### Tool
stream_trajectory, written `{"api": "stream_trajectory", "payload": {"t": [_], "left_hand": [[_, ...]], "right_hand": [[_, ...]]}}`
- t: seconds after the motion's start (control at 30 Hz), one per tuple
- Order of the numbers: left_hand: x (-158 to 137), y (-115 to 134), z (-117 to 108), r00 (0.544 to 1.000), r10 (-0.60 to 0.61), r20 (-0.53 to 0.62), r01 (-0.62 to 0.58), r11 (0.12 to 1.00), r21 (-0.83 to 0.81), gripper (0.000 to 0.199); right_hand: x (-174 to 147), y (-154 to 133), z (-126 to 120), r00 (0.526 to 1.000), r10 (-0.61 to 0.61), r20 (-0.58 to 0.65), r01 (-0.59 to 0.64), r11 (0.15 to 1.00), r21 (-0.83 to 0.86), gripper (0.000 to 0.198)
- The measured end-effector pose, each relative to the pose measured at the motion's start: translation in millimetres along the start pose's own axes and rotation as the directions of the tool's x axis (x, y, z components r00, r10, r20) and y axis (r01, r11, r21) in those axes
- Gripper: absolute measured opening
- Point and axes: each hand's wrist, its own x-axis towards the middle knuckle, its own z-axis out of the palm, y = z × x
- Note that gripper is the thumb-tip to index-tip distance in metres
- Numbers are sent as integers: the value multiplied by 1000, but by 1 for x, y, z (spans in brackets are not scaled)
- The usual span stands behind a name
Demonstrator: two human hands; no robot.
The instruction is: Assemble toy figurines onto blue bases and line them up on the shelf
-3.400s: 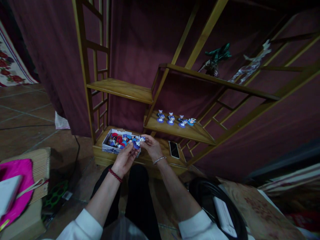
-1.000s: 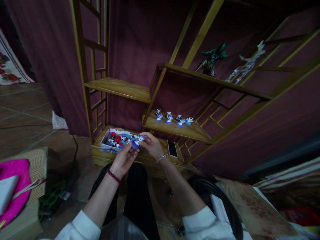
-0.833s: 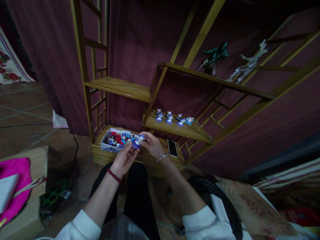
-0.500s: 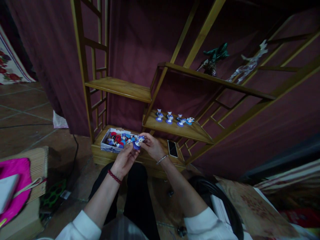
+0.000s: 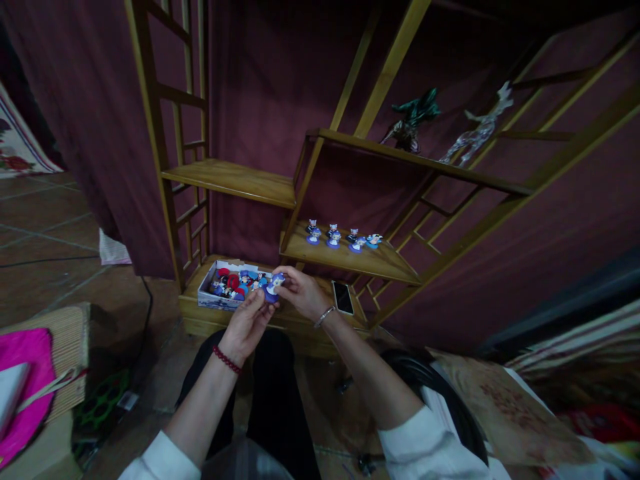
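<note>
Between my two hands is a small purple-and-white figurine (image 5: 273, 285) on a round purple base, tilted a little. My left hand (image 5: 248, 319) pinches its base from below left. My right hand (image 5: 301, 291) grips its upper part from the right with thumb and fingers. Just left of the figurine, an open cardboard box (image 5: 220, 303) holds several red, blue and purple figurines in a jumble. On the small shelf (image 5: 350, 260) beyond my right hand, several similar figurines (image 5: 334, 239) stand in two rows.
A phone (image 5: 343, 297) lies on the bottom shelf right of my hands. Above stand a dark green figure (image 5: 414, 119) and a clear deer-shaped ornament (image 5: 477, 130). A bare wooden shelf (image 5: 233, 180) juts out at upper left. Slanted wooden posts frame the unit.
The whole view has shifted slightly. Both hands keep hold of the figurine in nearly the same place beside the box. The figurines on the shelf have not moved.
</note>
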Motion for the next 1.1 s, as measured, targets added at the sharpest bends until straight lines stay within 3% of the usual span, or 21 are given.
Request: {"api": "stream_trajectory", "payload": {"t": [0.23, 0.7, 1.1], "left_hand": [[-1, 0, 0, 1000, -4, 5, 4, 1000, -27, 15], [0, -1, -1, 997, 62, 38, -62, 998, -17, 24], [-6, 1, 6, 997, 10, 80, -14, 999, 49, 18]], "right_hand": [[2, -5, -4, 999, -32, 44, 38, 991, -131, 29], [2, -19, -4, 998, -49, 31, 53, 987, -153, 26], [6, -28, -23, 970, -142, 197, 188, 952, -240, 24]]}}
